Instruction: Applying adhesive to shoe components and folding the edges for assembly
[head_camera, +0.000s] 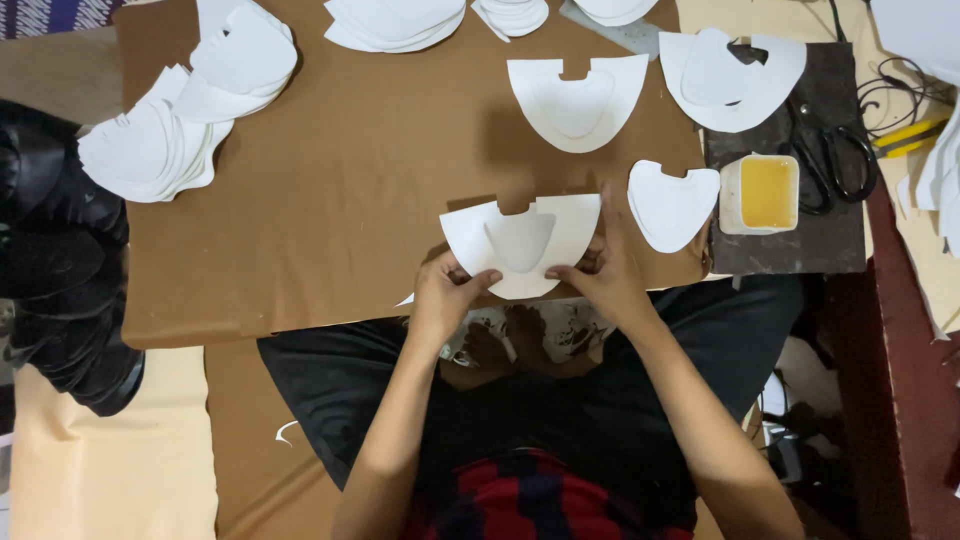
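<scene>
From the head camera, both hands are working at the near edge of a brown board (330, 200). The left hand (447, 293) is pinching the lower left edge of a white cut-out piece (520, 245), its fingers curled closed on the material with the thumb on top. The right hand (605, 272) is gripping the piece's lower right edge, thumb and curled fingers pressing it while the index finger is stretching up along its right side. The piece is lying flat at the board's near edge, a smaller white insert sitting on its middle. Just right of it, a small white shape (672, 203) is lying apart. Farther right, a tub of yellow glue (765, 192) and black scissors (835, 160) are resting on a dark mat (790, 250). Stacks of white pieces (160, 145) are lying at the board's far left.
</scene>
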